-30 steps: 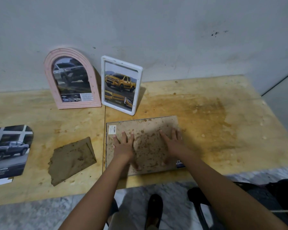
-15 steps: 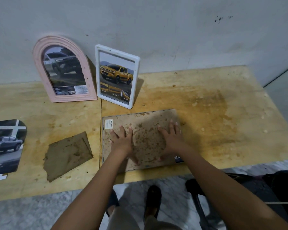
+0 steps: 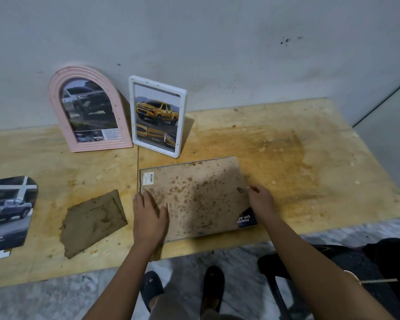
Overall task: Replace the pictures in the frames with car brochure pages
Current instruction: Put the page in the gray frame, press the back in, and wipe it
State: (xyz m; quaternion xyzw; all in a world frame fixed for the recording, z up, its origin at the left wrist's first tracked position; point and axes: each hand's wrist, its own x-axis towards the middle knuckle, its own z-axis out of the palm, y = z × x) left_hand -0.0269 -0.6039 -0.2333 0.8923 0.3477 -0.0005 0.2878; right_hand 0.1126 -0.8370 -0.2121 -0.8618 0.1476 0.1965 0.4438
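Two hands sit apart on the face-down frame (image 3: 194, 195), which lies flat on the table (image 3: 298, 158). The left hand (image 3: 149, 215) rests flat-fingered at its 9 o'clock edge; the right hand (image 3: 261, 199) curls its fingers round the 3 o'clock edge. A dark brochure page (image 3: 247, 219) pokes out at 4 o'clock (beside the right wrist). Toward 11 o'clock, a pink arched frame (image 3: 88, 144) and a white frame (image 3: 157, 116) stand by the wall.

Bare hands (image 3: 149, 218) & forearms (image 3: 310, 262), dark slip-on shoes (image 3: 214, 287), L one w/ pale specks, khaki-grey cloth (image 3: 183, 312) over legs
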